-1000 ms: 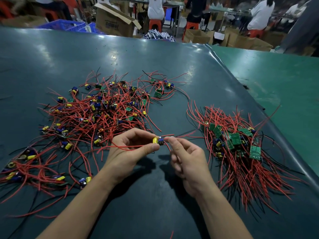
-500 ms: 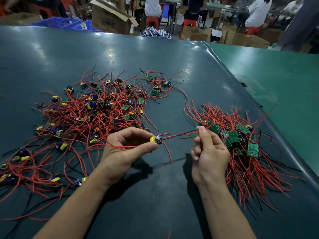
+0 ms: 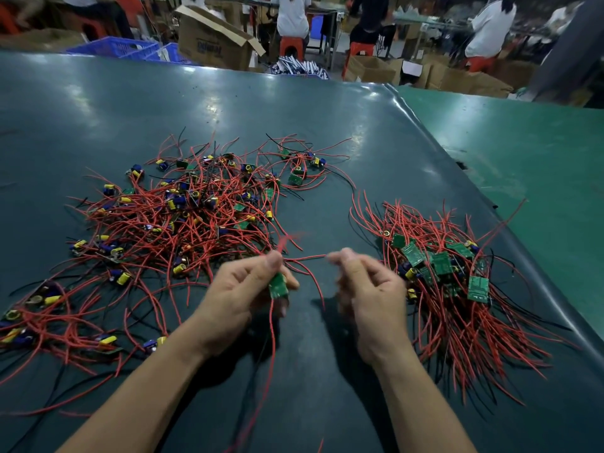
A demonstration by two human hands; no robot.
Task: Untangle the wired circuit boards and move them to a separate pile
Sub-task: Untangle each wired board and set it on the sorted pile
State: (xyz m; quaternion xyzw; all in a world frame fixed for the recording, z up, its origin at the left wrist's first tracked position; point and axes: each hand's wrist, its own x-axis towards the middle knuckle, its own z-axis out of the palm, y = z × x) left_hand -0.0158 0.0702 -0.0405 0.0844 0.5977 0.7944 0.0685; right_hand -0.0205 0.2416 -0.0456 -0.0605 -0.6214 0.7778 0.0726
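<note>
A tangled heap of small circuit boards with red and black wires (image 3: 183, 217) spreads over the left of the dark table. A second pile of boards with straightened red wires (image 3: 457, 289) lies at the right. My left hand (image 3: 238, 289) pinches one green circuit board (image 3: 278, 286) in front of me, its green face up and its red wires trailing down toward me. My right hand (image 3: 366, 289) is blurred beside it with curled fingers; a red wire runs from the board to its fingertips, and I cannot tell whether it holds the wire.
The dark green table mat (image 3: 294, 125) ends in a raised fold at the right, with a lighter green table (image 3: 523, 152) beyond. Cardboard boxes (image 3: 212, 40), blue crates (image 3: 117, 49) and seated people sit past the far edge.
My left hand has turned the board so its green face shows and its wires hang toward me. My right hand has moved back in from the right pile toward the board.
</note>
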